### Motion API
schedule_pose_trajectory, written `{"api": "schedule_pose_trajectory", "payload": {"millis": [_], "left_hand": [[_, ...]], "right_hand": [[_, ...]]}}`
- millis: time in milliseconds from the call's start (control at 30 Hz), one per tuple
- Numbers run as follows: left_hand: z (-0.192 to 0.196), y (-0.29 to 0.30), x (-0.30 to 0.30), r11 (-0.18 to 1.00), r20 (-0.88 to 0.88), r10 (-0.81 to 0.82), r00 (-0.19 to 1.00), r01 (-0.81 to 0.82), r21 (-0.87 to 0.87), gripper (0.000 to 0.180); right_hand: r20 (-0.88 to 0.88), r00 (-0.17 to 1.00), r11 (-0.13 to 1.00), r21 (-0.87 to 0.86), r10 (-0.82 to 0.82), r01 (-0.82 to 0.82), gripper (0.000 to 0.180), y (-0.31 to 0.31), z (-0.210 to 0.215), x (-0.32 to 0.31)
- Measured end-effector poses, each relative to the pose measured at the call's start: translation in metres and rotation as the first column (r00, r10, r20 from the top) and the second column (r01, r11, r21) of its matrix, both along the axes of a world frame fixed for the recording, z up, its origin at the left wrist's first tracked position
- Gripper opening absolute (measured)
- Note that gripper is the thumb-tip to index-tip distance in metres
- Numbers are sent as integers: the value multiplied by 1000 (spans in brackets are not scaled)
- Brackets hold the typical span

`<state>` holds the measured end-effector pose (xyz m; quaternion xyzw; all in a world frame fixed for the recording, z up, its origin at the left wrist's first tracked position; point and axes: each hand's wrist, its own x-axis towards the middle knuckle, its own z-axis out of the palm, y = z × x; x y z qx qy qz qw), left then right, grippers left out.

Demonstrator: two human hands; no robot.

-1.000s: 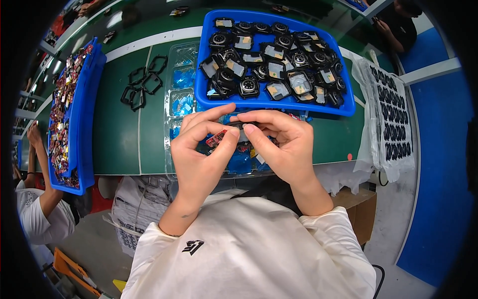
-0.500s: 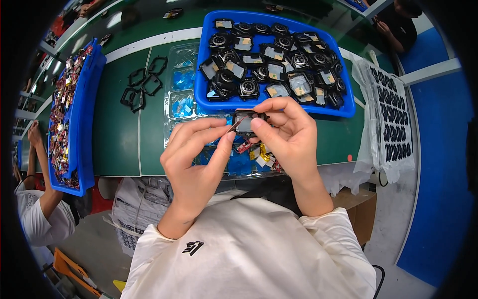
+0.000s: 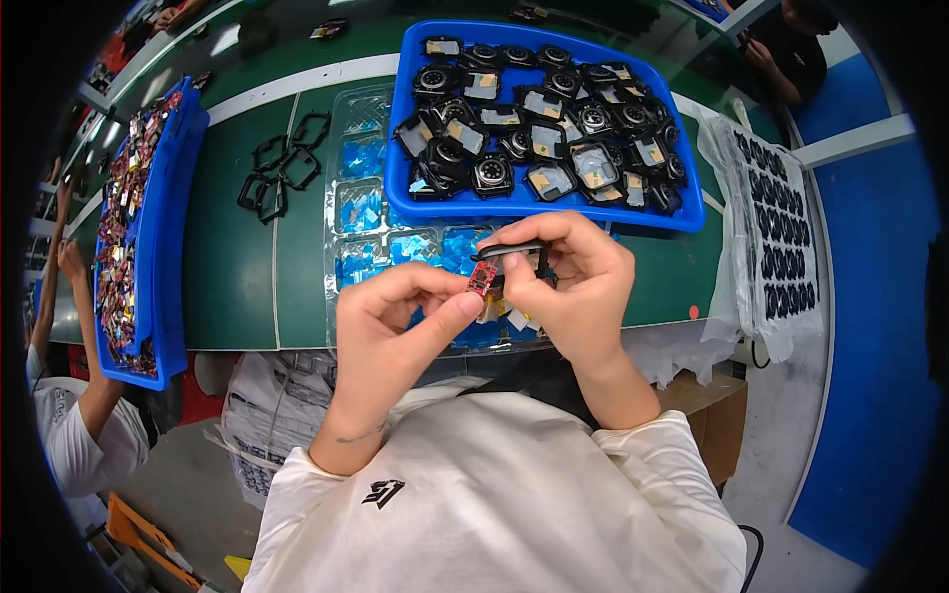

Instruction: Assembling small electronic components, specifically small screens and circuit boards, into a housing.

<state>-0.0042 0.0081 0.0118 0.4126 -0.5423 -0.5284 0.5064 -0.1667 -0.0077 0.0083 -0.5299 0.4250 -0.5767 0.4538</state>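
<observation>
My left hand [image 3: 397, 326] pinches a small red circuit board [image 3: 481, 278] between thumb and fingertips. Beside it, my right hand [image 3: 583, 282] grips a black watch case [image 3: 512, 251], its thumb on the inside and its fingers around the far edge. The board's face is turned toward me and its upper end meets the left edge of the tilted case. Whether a cable joins the two is hidden by my fingers. Below my hands lies a clear compartment tray [image 3: 334, 212] with blue film pieces [image 3: 407, 246] and loose small parts.
A blue bin [image 3: 700, 210] full of black watch cases [image 3: 491, 172] stands behind my hands. Several black frames [image 3: 269, 153] lie on the green table [image 3: 232, 296]. Another blue bin [image 3: 170, 341] at left holds circuit boards. At right sits a white sheet with rows of black parts [image 3: 783, 232].
The watch case has tipped up and the red board has turned its face toward me. My left hand has come slightly down and right.
</observation>
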Motion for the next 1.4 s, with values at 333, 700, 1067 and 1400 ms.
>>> {"api": "schedule_pose_trajectory", "payload": {"millis": [333,700,1067,1400], "left_hand": [[-7,-1,-6,975,-351,-27,936,102,197,9],[-8,-5,-9,995,-64,72,995,-67,70,23],[-19,-3,25,948,-115,316,942,-319,-7,15],[-59,-10,83,686,107,721,685,-683,-250,4]], "right_hand": [[-115,993,978,-210,-11,-13,16,5,-1,2],[41,983,983,36,179,-180,19,8,9,-13],[-245,967,993,-86,63,-86,14,-99,68,-81],[-384,823,821,226,-419,524,17,-304,6,-250]]}}
